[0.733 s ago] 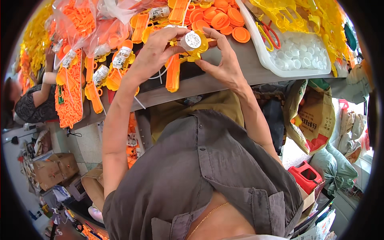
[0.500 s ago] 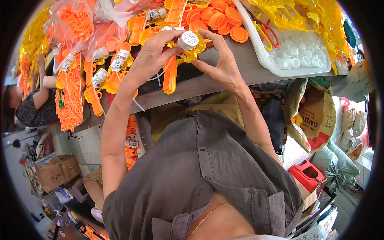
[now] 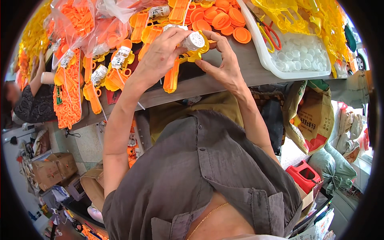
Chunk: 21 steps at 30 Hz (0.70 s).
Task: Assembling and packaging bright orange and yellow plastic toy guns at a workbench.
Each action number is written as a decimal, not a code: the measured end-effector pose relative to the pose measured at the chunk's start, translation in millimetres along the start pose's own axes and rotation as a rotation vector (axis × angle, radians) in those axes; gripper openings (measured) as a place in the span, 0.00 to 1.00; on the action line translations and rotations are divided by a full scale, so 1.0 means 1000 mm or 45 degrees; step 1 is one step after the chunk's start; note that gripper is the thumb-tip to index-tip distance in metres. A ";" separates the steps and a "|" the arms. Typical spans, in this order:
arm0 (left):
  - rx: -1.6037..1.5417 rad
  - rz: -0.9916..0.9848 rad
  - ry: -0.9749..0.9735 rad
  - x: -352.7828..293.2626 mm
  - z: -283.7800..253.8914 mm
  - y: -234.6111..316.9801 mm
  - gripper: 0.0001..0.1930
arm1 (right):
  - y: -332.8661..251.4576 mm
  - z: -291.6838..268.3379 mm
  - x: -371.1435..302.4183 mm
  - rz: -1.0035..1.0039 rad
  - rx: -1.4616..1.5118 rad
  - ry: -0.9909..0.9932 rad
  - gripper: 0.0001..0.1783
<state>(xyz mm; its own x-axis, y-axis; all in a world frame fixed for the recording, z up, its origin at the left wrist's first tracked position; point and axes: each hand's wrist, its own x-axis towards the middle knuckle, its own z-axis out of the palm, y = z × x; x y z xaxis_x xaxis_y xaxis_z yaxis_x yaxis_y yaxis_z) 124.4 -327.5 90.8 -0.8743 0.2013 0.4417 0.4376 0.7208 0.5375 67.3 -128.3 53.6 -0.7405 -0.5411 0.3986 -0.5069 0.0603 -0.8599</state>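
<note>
Two hands meet over the far edge of the grey surface (image 3: 256,68), seen from the head camera. Left hand (image 3: 162,52) curls its fingers around a small white ribbed plastic cap (image 3: 195,40), pinching it from above. Right hand (image 3: 226,64) closes on the yellow plastic piece (image 3: 196,54) beneath it, seemingly steadying it so the two parts line up. Round orange plastic lids (image 3: 224,20) lie heaped just beyond, and a white tray of white caps (image 3: 298,58) sits to the right, both within easy reach.
</note>
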 end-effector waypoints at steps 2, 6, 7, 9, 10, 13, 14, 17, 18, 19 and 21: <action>0.017 0.007 0.009 0.000 0.002 0.000 0.21 | 0.000 0.000 0.000 0.015 -0.022 0.002 0.39; 0.106 0.030 0.030 -0.001 0.003 0.001 0.22 | -0.001 0.002 0.000 0.011 -0.044 0.010 0.39; 0.106 0.029 0.031 -0.001 0.004 0.001 0.22 | -0.002 0.003 0.000 0.015 -0.051 0.013 0.39; 0.112 0.037 0.075 -0.003 0.006 0.000 0.21 | -0.001 0.004 0.000 0.020 -0.039 0.010 0.39; 0.111 0.037 0.074 -0.004 0.006 0.000 0.21 | 0.000 0.004 0.000 0.025 -0.028 0.010 0.39; -0.012 -0.086 0.091 -0.008 0.007 0.003 0.21 | 0.002 0.006 -0.001 0.029 0.026 0.012 0.40; -0.011 -0.104 0.121 -0.010 0.009 0.003 0.20 | 0.002 0.007 -0.002 0.029 0.026 0.014 0.40; -0.069 -0.172 0.181 -0.014 0.015 0.003 0.20 | 0.004 0.011 -0.003 0.011 -0.005 0.044 0.41; -0.126 -0.227 0.211 -0.014 0.017 0.003 0.20 | 0.002 0.014 -0.004 0.016 0.007 0.062 0.42; -0.130 -0.220 0.208 -0.014 0.017 0.003 0.20 | 0.001 0.015 -0.005 0.023 0.017 0.082 0.42; -0.296 -0.302 0.222 -0.014 0.016 0.001 0.20 | 0.001 0.016 -0.004 0.013 -0.024 0.089 0.43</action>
<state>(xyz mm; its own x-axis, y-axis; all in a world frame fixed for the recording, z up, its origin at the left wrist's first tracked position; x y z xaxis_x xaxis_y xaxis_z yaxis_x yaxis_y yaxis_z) 134.1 -318.8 73.2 -0.9169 -0.0835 0.3903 0.2808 0.5600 0.7794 77.0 -139.4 45.9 -0.7745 -0.4802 0.4118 -0.5067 0.0813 -0.8583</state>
